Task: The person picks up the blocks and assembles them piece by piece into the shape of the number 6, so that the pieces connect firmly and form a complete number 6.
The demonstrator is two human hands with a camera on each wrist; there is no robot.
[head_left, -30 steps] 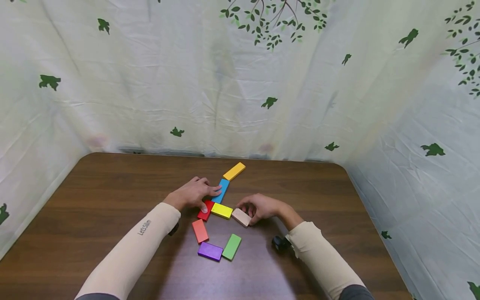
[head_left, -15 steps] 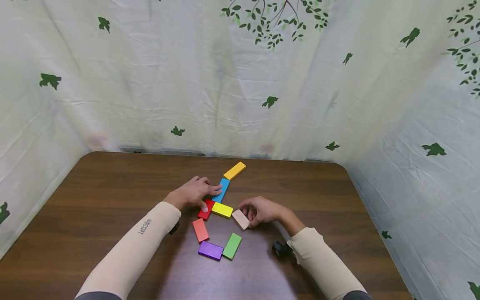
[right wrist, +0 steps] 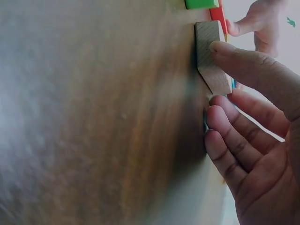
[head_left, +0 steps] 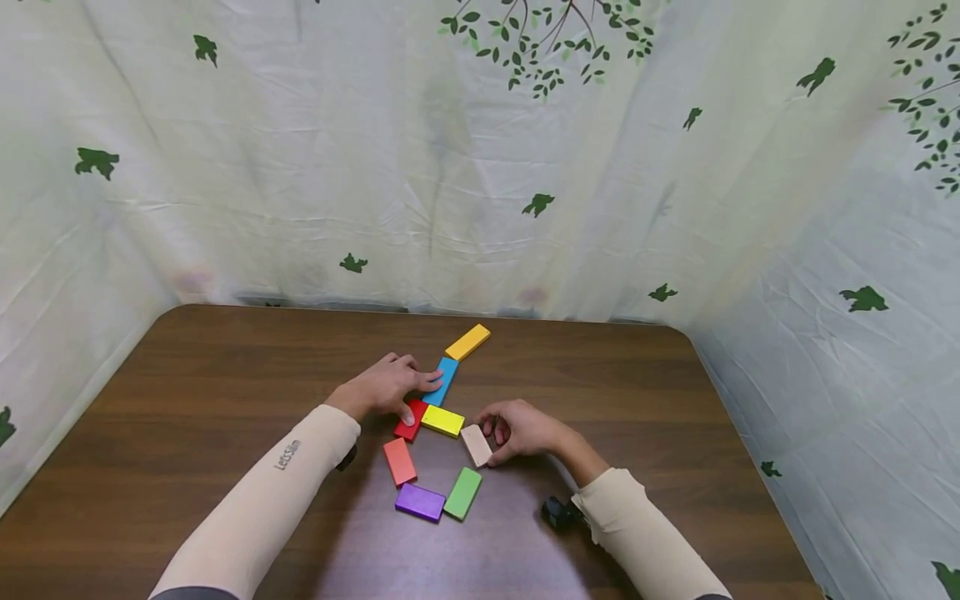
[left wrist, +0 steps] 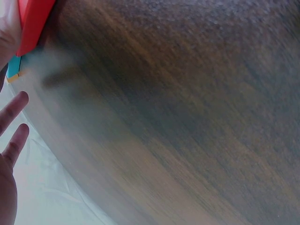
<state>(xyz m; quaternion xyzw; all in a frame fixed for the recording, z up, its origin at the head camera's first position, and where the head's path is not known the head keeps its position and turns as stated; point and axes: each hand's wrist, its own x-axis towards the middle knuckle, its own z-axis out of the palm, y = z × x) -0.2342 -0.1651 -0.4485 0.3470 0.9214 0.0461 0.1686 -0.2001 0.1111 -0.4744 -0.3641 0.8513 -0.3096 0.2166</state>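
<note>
Flat on the table lies a plain wooden block [head_left: 476, 446], its upper end near the right end of a yellow block [head_left: 443, 421]. The thumb and forefinger of my right hand [head_left: 525, 429] pinch this plain block. In the right wrist view the thumb presses the long side of the wooden block [right wrist: 211, 61], while the other fingers curl loosely below. My left hand [head_left: 384, 388] rests with its thumb on a red block [head_left: 412, 417] and a finger on a blue block [head_left: 446, 379]. Its other fingers are spread in the left wrist view.
An orange-yellow block [head_left: 468, 342] touches the far end of the blue one. Nearer me, a coral block [head_left: 400, 462], a purple block [head_left: 420, 502] and a green block [head_left: 462, 493] form a curve on the brown table [head_left: 240, 375]. A white curtain [head_left: 300, 167] hangs behind.
The plain wooden block has turned clockwise, its near end swinging toward me and left. My right hand has shifted slightly toward me with it. My left hand has stayed in place.
</note>
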